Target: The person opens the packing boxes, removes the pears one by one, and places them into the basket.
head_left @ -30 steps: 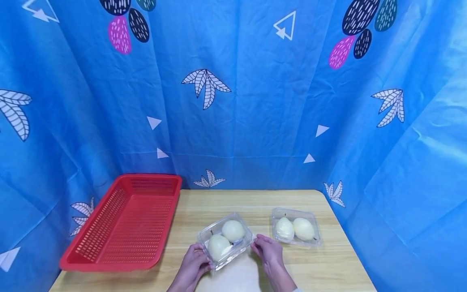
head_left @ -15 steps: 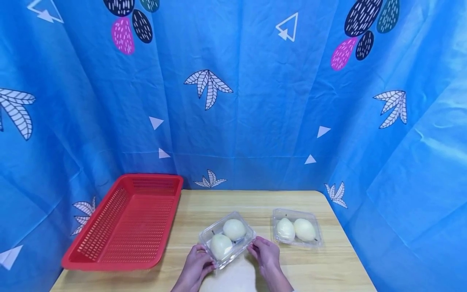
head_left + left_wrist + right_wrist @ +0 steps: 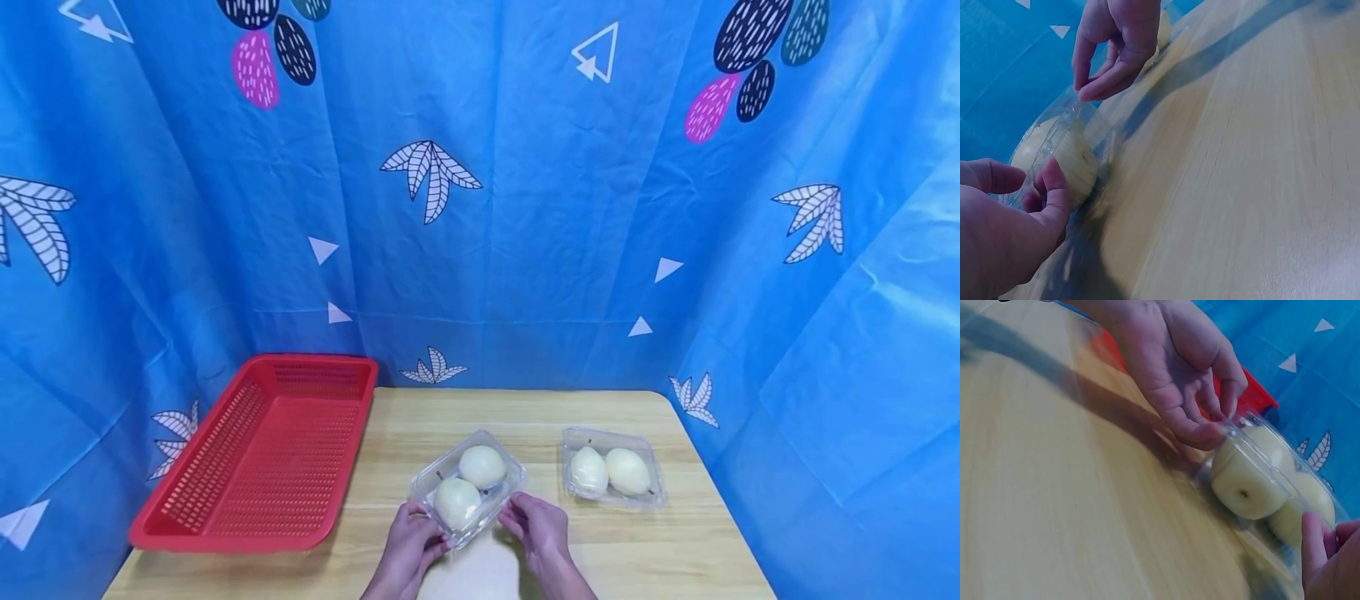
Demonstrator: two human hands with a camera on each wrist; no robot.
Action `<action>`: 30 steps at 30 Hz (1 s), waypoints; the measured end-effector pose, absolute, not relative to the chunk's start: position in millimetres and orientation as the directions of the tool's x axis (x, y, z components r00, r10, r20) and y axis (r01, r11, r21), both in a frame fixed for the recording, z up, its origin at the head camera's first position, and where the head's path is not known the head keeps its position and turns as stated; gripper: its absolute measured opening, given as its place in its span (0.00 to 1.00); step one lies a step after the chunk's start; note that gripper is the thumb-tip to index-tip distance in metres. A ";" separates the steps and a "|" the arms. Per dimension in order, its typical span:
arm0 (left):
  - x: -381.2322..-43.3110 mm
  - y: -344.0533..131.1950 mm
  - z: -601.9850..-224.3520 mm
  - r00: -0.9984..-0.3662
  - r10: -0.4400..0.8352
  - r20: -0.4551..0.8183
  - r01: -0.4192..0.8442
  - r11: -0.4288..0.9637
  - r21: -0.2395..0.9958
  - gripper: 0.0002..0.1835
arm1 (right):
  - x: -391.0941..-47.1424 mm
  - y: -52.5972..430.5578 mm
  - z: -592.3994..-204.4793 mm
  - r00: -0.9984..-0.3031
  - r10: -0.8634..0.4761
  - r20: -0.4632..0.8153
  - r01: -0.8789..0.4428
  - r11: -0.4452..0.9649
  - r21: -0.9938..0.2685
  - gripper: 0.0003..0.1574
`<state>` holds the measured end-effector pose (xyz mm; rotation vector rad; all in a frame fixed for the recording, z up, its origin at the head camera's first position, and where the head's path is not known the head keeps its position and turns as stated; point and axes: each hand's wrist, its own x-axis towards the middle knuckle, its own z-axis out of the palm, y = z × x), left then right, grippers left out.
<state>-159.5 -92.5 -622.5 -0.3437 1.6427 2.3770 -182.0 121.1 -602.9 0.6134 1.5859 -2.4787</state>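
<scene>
Near the table's front, a clear plastic clamshell box (image 3: 492,500) stands turned at an angle, with two pale pears (image 3: 457,502) inside. My left hand (image 3: 408,542) pinches its near left corner between thumb and fingers. On the near right edge, the fingertips of my right hand (image 3: 542,525) pinch the rim. The left wrist view has the left hand (image 3: 1016,231) low at the box and the right hand (image 3: 1119,47) above it. In the right wrist view, the pear's end (image 3: 1250,487) shows through the plastic, and only part of the right hand (image 3: 1338,562) is visible.
A second clear box (image 3: 615,437) with two pears lies to the right on the wooden table (image 3: 645,558). At the left stands a red perforated plastic basket (image 3: 288,458). A blue patterned cloth (image 3: 487,250) hangs behind and along both sides.
My right hand has slid left along the box's near edge, from its right corner toward the front. My left hand keeps its hold on the near left corner. The view has shifted slightly.
</scene>
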 end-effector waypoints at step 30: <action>-154.3 -72.9 -625.3 -0.946 0.059 -0.319 -0.317 -0.383 0.868 0.24 | -160.6 101.9 -612.5 -0.906 -0.003 -0.422 0.389 -0.394 -0.832 0.16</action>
